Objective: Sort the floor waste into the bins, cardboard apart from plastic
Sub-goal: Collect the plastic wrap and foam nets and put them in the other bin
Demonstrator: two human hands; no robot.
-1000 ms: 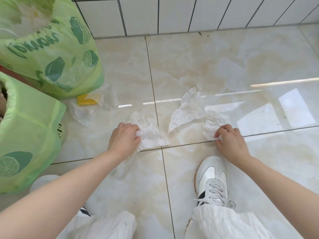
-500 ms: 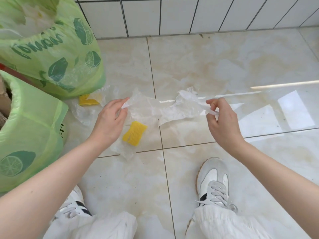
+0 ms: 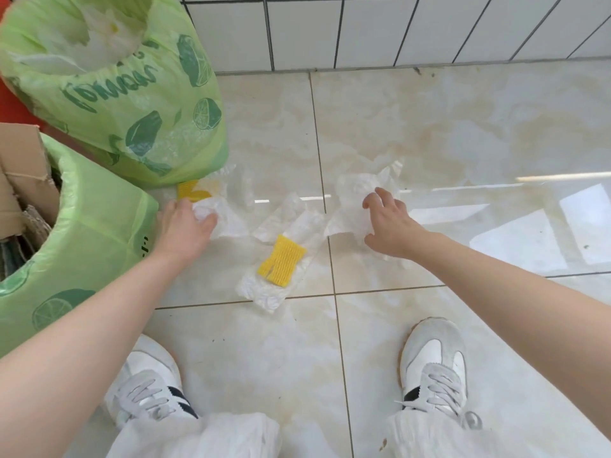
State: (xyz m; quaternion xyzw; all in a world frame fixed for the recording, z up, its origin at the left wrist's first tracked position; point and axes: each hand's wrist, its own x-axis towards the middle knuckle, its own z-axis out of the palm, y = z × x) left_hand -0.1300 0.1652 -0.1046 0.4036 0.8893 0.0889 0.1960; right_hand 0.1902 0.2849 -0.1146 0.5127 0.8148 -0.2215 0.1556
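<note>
Between the two hands, on the pale floor tiles (image 3: pixel 429 127), lay a clear plastic wrapper (image 3: pixel 281 259) with a yellow foam net (image 3: pixel 281 261) on it, touched by neither hand. The left hand (image 3: pixel 185 226) gripped a crumpled piece of white plastic film (image 3: pixel 215 216), its fingers curled around the wad. Just beyond that hand a second yellow net (image 3: pixel 191 192) sat against the foot of the far bin. The right hand (image 3: pixel 390 223) hung with fingers spread and slightly bent over another crumpled white film (image 3: pixel 360 193), its fingertips at the film's edge; whether they actually touched it could not be told. To the outside of the left hand stood two bins lined with green lemon-print bags: the nearer bin (image 3: pixel 82 233) held cardboard (image 3: pixel 20 173), and the farther bin (image 3: pixel 132 94) held white plastic at its mouth. Nearer the person than both hands were two white sneakers, the left shoe (image 3: pixel 148 388) and the right shoe (image 3: pixel 433 365), under white trouser cuffs. White wall tiles (image 3: pixel 396 28) ran beyond the hands.
</note>
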